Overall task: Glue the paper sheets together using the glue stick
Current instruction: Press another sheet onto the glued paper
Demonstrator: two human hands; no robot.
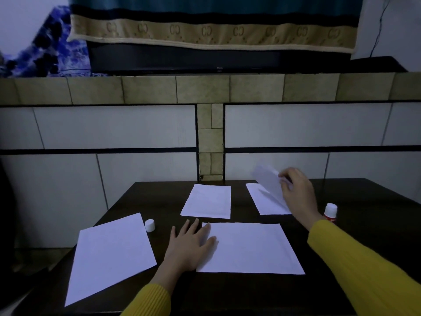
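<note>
Several white paper sheets lie on a dark table (376, 201). My left hand (190, 245) rests flat, fingers straight, on the left edge of the large near sheet (250, 248). My right hand (298, 195) pinches a small sheet (270, 183) and holds it lifted and tilted above another small sheet (265, 202) at the far right. A further small sheet (208, 201) lies at the far middle, and a large sheet (109, 254) lies at the left. The glue stick (330, 212) stands upright beside my right wrist. Its white cap (150, 225) sits by the left sheet.
A tiled wall (114, 133) rises right behind the table's far edge. Above it a ledge carries a dark flat device under a patterned cloth (211, 30). Floor shows at the left beyond the table edge.
</note>
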